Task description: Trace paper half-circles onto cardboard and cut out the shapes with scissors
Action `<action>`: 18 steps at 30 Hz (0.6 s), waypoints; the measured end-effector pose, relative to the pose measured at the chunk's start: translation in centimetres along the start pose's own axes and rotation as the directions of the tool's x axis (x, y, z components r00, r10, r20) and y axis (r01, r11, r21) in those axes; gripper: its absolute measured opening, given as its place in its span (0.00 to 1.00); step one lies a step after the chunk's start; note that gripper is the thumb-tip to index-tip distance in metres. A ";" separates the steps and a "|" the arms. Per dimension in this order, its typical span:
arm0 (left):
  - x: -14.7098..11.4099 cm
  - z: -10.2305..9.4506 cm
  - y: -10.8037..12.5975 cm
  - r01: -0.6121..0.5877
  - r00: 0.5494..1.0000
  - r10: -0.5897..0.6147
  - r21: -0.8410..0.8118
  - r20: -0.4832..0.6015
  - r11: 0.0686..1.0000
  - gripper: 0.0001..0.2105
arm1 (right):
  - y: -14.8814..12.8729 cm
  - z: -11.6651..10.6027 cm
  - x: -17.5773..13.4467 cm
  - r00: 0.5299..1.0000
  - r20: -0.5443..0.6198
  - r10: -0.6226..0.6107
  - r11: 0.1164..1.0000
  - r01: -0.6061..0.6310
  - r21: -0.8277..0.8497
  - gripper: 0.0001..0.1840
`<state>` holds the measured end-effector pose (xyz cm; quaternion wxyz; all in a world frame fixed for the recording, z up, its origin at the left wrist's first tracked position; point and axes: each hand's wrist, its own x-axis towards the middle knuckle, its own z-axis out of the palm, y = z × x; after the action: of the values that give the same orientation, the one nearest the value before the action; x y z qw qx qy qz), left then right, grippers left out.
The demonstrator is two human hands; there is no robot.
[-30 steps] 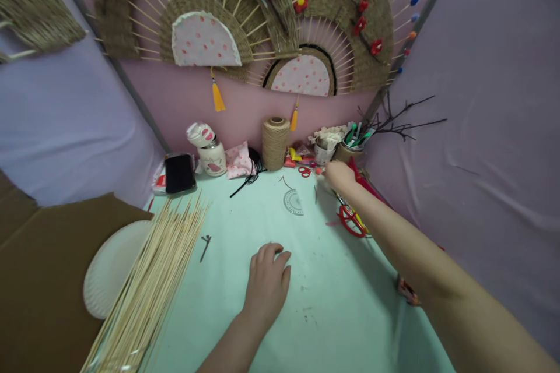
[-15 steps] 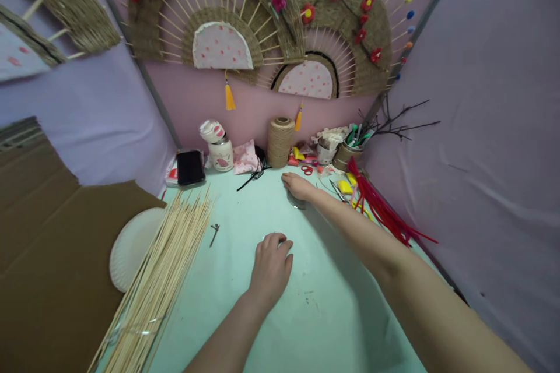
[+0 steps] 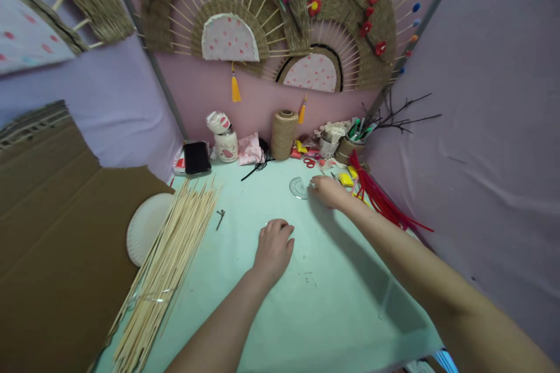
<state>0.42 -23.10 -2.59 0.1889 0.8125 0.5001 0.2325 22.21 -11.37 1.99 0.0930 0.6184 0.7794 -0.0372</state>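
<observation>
My right hand is at the back of the table, fingertips at the right edge of a clear protractor. Its fingers are partly bent, and I see no firm grip on the protractor, which lies flat. Nearer to me, my left hand rests palm down on the pale green cloth, fingers loosely curved and thumb apart. No held thing shows in it. To its left lies a small dark twig-like piece. Beyond the right hand are red-handled scissors.
At left, a bundle of thin bamboo sticks lies beside a white paper plate and a cardboard sheet. A twine spool and a white jar stand at the back. Red pipe cleaners lie right. Woven fans hang behind.
My right hand has slid right off the protractor, which now shows more fully. The left hand stays about where it was. The whole view has shifted slightly.
</observation>
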 end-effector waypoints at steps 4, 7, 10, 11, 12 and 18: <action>-0.1 -0.1 -0.1 -0.006 1.000 0.006 -0.011 0.005 1.000 0.12 | -3.3 1.2 -0.5 0.988 -0.091 -0.126 0.982 0.137 0.134 0.15; -0.2 -0.2 -0.1 -0.017 1.000 0.017 -0.010 0.009 1.000 0.12 | -3.3 1.4 0.4 0.988 -0.133 -0.077 0.977 0.101 0.186 0.15; -0.2 -0.2 0.0 -0.017 1.000 0.018 -0.008 0.005 1.000 0.12 | -2.2 0.8 1.7 0.982 -0.187 0.026 0.974 0.018 0.227 0.15; -0.3 -0.3 0.0 -0.018 1.000 0.018 -0.007 0.005 1.000 0.12 | -2.1 0.5 1.9 0.975 -0.212 0.059 0.970 -0.005 0.242 0.15; -0.2 -0.3 0.0 -0.017 1.000 0.017 -0.007 0.004 1.000 0.12 | -2.1 0.2 2.0 0.967 -0.241 0.086 0.965 -0.022 0.260 0.16; -0.5 -1.4 0.6 0.033 0.999 -0.032 0.017 -0.029 0.999 0.13 | -7.2 -0.2 -2.0 0.926 -0.340 0.163 0.910 -0.008 0.415 0.13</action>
<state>-0.10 -23.72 -1.22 0.1784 0.8025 0.5179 0.2366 15.64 -14.97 2.15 -0.1833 0.6543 0.7295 -0.0780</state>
